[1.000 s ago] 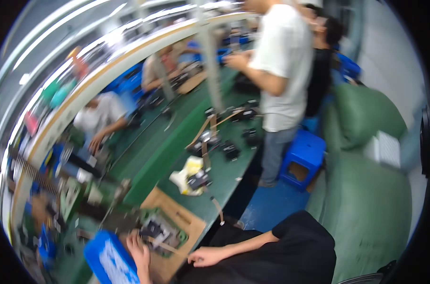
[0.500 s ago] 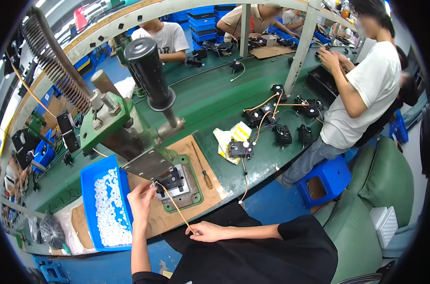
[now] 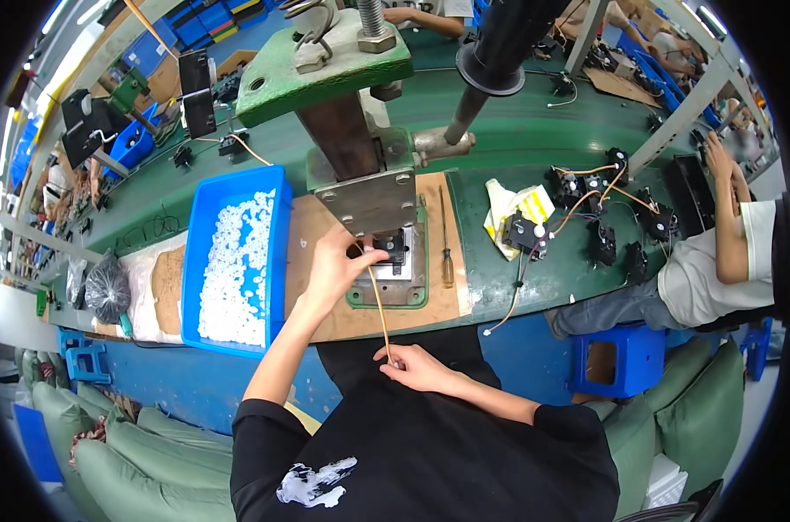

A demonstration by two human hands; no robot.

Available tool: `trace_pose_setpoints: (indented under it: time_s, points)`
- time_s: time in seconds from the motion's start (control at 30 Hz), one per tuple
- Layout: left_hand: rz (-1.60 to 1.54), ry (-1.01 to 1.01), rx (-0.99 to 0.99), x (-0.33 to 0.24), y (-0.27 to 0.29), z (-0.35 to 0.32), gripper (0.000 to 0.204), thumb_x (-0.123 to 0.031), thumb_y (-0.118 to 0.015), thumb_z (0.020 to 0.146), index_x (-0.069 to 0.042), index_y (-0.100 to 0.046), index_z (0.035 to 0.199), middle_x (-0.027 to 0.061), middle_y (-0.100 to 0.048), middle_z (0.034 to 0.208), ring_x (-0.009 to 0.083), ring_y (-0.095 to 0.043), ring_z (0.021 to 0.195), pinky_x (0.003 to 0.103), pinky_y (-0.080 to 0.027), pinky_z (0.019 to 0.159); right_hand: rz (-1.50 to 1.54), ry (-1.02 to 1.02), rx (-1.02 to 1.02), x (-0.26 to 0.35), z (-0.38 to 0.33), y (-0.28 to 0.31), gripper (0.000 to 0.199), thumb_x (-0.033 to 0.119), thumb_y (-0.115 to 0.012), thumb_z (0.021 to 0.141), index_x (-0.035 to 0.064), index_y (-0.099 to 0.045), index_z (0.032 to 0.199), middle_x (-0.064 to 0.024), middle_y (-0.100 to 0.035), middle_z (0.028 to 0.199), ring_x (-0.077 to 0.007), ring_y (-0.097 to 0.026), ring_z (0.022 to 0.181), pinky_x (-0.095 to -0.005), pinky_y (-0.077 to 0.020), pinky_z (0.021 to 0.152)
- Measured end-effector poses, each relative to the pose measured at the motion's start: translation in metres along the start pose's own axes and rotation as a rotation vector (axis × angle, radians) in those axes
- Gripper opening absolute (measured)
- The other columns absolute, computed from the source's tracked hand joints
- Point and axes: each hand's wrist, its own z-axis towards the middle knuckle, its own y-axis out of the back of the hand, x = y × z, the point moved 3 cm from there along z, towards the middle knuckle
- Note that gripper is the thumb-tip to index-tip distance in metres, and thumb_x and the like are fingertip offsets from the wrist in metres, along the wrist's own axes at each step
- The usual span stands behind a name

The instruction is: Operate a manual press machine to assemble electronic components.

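A hand-operated press (image 3: pixel 360 174) with a green head and steel ram plate stands before me. Beneath its plate, a small black plastic part (image 3: pixel 395 250) lies on a silvery metal block (image 3: pixel 399 271). My left hand (image 3: pixel 336 265) is at the part's left side, thumb and fingers closed on it; the fingertips are partly hidden. From there an orange-tan cable (image 3: pixel 379 304) runs down toward me. Close to my body, my right hand (image 3: pixel 416 367) pinches the cable's lower end.
Left of the press stands a blue bin (image 3: pixel 277 261) of small white plastic pieces. A screwdriver (image 3: pixel 447 265) lies on the right of the brown board. Wired black units (image 3: pixel 524 233) and a yellow-white cloth (image 3: pixel 504 209) sit farther right, near a co-worker (image 3: pixel 717 261).
My view has swung left and downward, so the press and bin appear farther right. My left thumb now reaches across toward the black part; my right hand still holds the cable end.
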Motion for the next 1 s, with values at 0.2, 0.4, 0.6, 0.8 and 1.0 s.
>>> trace_pose_setpoints:
  time_s: [0.2,0.4,0.6,0.8,1.0]
  points:
    - [-0.333,0.029,0.027,0.003,-0.024,0.014,0.042,-0.015,-0.089,0.071,-0.001,-0.067,0.104,0.0066,-0.070,0.092,0.0175,-0.065,0.083,0.033,-0.052,0.077,-0.057,0.007,-0.006,0.001,-0.001,0.004,0.025,0.017,-0.067,0.091,0.0029,-0.065,0.111,-0.0085,-0.057,0.065,-0.0232,-0.061,0.059,-0.0369,-0.0461,0.058]
    - [-0.276,0.183,0.206,0.010,-0.027,0.023,0.045,-0.016,-0.090,0.070,-0.001,-0.068,0.106,0.0082,-0.071,0.092,0.0179,-0.066,0.083,0.033,-0.053,0.078,-0.024,-0.044,-0.025,-0.004,-0.005,0.005,0.028,0.018,-0.067,0.091,0.0036,-0.063,0.116,-0.0090,-0.058,0.067,-0.0217,-0.061,0.060,-0.0361,-0.0472,0.059]
    - [-0.419,0.094,0.049,0.027,-0.041,0.021,0.027,-0.013,-0.083,0.074,-0.005,-0.075,0.099,0.0099,-0.075,0.089,0.0235,-0.072,0.079,0.034,-0.055,0.071,-0.077,0.001,0.058,-0.002,-0.007,0.039,0.034,0.019,-0.073,0.090,0.0022,-0.063,0.119,-0.0036,-0.064,0.077,-0.0118,-0.062,0.072,-0.0302,-0.0518,0.067]
    - [-0.348,-0.045,-0.009,0.031,-0.035,0.018,0.028,-0.018,-0.081,0.075,-0.004,-0.074,0.099,0.0127,-0.073,0.087,0.0296,-0.069,0.077,0.037,-0.053,0.071,-0.545,-0.014,-0.369,0.082,-0.006,0.128,0.042,0.021,-0.073,0.083,-0.0013,-0.062,0.117,-0.0164,-0.068,0.103,-0.0334,-0.066,0.099,-0.0408,-0.0519,0.087]
    - [-0.262,-0.194,0.110,0.019,-0.019,0.015,0.037,-0.021,-0.081,0.075,-0.002,-0.070,0.104,0.0144,-0.070,0.093,0.0334,-0.065,0.092,0.040,-0.049,0.083,-0.608,0.395,-0.864,0.204,-0.017,0.223,0.036,0.012,-0.067,0.084,-0.0005,-0.064,0.118,-0.0124,-0.068,0.113,-0.0248,-0.065,0.102,-0.0363,-0.0505,0.092]
